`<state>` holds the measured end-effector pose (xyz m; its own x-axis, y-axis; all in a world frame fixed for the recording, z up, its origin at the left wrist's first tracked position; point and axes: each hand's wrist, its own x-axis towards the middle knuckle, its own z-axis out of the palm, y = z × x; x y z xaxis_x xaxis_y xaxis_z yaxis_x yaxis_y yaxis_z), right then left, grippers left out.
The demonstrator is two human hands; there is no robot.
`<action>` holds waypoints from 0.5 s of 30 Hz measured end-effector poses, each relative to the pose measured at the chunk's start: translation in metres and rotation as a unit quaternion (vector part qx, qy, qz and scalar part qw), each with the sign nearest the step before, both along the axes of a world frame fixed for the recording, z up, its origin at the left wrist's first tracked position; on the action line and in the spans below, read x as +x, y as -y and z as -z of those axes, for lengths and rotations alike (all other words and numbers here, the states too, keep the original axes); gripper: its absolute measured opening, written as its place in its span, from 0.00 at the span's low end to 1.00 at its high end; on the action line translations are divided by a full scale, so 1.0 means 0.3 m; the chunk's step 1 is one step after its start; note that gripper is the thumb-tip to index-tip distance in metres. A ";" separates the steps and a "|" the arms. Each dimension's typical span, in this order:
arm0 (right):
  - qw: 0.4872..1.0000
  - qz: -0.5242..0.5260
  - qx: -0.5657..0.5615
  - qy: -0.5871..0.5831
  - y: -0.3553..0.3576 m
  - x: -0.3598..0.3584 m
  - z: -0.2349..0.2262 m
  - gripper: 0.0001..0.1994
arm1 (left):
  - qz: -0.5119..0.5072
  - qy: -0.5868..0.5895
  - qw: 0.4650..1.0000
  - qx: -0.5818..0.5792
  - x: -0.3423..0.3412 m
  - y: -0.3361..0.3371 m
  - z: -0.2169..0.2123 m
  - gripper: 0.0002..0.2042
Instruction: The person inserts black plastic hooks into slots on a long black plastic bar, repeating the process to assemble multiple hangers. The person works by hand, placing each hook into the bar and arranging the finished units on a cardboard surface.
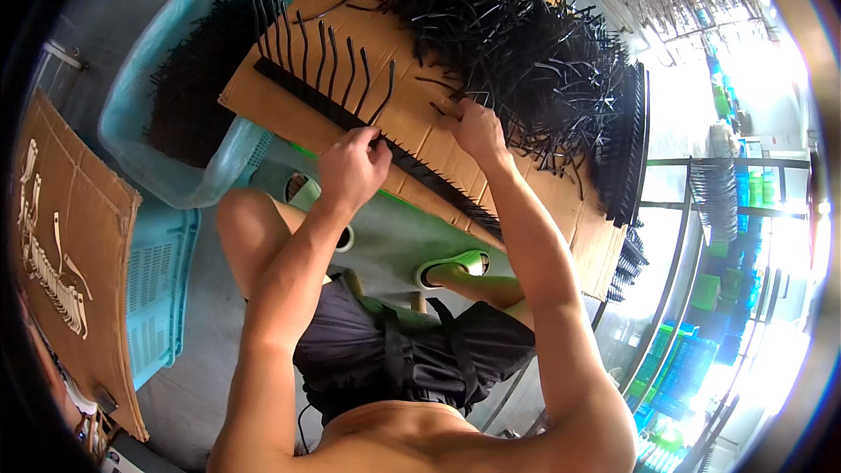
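A long black toothed bar (420,171) lies slantwise across the cardboard-topped work surface. Several thin, curved black strips (304,48) stand up from its far left part. My left hand (355,166) is at the middle of the bar, fingers pinched together against it just past the last standing strip; anything between the fingertips is hidden. To its right, my right hand (477,130) reaches to the near edge of a large heap of loose black strips (499,26). Its thumb and fingers close on a thin black strip there.
A turquoise basket (118,114) lined with film holds more dark strips at the left. Black toothed bars (626,149) stand stacked at the right edge. Cardboard (96,201) with pale pieces rests over a blue crate (162,280). Metal racks stand at right.
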<state>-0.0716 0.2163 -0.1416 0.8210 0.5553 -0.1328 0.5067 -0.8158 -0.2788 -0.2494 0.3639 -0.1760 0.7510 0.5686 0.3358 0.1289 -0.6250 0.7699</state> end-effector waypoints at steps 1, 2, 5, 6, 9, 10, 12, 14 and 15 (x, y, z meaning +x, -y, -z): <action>0.997 0.031 0.053 -0.053 0.012 -0.008 0.000 0.20 | -0.004 -0.002 1.000 0.014 0.005 0.006 0.006 0.09; 0.986 0.073 0.078 -0.129 0.021 -0.018 -0.005 0.22 | -0.006 -0.012 1.000 0.021 0.006 0.010 0.012 0.09; 0.972 0.098 0.053 -0.206 0.065 -0.041 -0.057 0.26 | -0.006 -0.007 1.000 0.022 0.012 0.006 0.024 0.08; 0.973 0.083 0.036 -0.210 0.087 -0.038 -0.079 0.27 | -0.007 0.001 1.000 0.019 0.010 0.007 0.025 0.08; 0.974 0.005 0.011 -0.227 0.146 0.008 -0.117 0.26 | -0.003 -0.019 1.000 -0.023 0.009 0.010 0.020 0.07; 0.968 -0.005 0.003 -0.249 0.162 0.027 -0.116 0.24 | -0.007 -0.022 1.000 -0.020 0.009 0.011 0.018 0.07; 0.992 -0.104 -0.052 -0.057 0.163 0.056 -0.075 0.20 | -0.009 -0.024 0.999 -0.019 0.011 0.012 0.015 0.07; 0.985 -0.126 -0.115 -0.036 0.143 0.082 -0.025 0.16 | 0.003 -0.009 1.000 -0.014 0.014 0.009 0.012 0.07; 0.985 -0.129 -0.112 -0.016 0.137 0.083 -0.004 0.14 | 0.007 -0.001 1.000 -0.008 0.018 0.004 0.012 0.07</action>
<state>-0.0467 0.1752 -0.1405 0.6502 0.6983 -0.2992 0.6990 -0.7042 -0.1243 -0.2441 0.3628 -0.1795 0.7593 0.5635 0.3254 0.1212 -0.6138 0.7801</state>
